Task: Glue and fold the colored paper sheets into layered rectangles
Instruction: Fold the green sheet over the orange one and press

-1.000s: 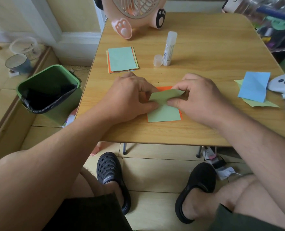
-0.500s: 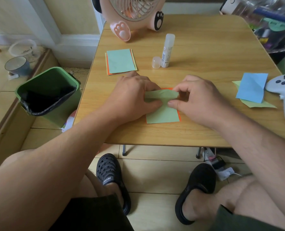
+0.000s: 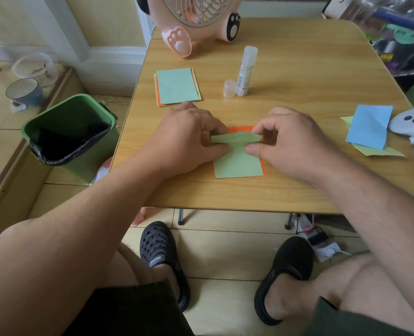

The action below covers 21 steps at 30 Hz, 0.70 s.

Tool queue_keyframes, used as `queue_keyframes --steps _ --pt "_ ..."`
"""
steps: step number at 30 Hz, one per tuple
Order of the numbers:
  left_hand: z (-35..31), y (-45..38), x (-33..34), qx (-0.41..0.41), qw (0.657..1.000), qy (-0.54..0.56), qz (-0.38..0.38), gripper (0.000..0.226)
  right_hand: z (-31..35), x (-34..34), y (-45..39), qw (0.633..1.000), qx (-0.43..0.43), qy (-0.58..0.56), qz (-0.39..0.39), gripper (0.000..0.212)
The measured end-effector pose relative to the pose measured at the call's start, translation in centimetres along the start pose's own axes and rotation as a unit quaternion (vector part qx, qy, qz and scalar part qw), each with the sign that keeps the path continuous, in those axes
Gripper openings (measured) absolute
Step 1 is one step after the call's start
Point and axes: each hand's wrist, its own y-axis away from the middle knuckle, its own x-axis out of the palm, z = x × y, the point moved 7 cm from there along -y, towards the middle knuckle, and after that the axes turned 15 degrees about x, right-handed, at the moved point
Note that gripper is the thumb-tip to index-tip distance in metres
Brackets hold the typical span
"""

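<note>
I see the green sheet (image 3: 237, 163) lying on the orange sheet (image 3: 240, 128) near the front edge of the worktop (image 3: 298, 185), with its far edge folded toward me; my left hand (image 3: 189, 139) pinches the left end of this flap and my right hand (image 3: 290, 141) pinches the right end. I think the main risk is a crooked fold, because if one hand pulls more than the other, the flap lands tilted and the corners do not meet. The green sheet can also slide on the orange one if the glue under it is not yet holding, and then the orange border becomes uneven.
</note>
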Motion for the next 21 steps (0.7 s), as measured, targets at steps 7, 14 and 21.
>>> queue_keyframes --steps 7,14,21 --pt "0.0 0.1 0.1 0.013 1.000 0.001 -0.012 0.018 2.3 1.5 0.1 0.999 -0.049 0.002 -0.017 0.014" --pt "0.2 0.0 -0.1 -0.002 1.000 0.011 -0.004 0.015 1.0 0.9 -0.9 0.999 -0.037 0.006 -0.017 0.008" --pt "-0.1 -0.6 0.1 -0.014 1.000 -0.008 0.003 0.025 0.4 0.3 -0.8 0.999 -0.026 0.001 -0.026 0.009"
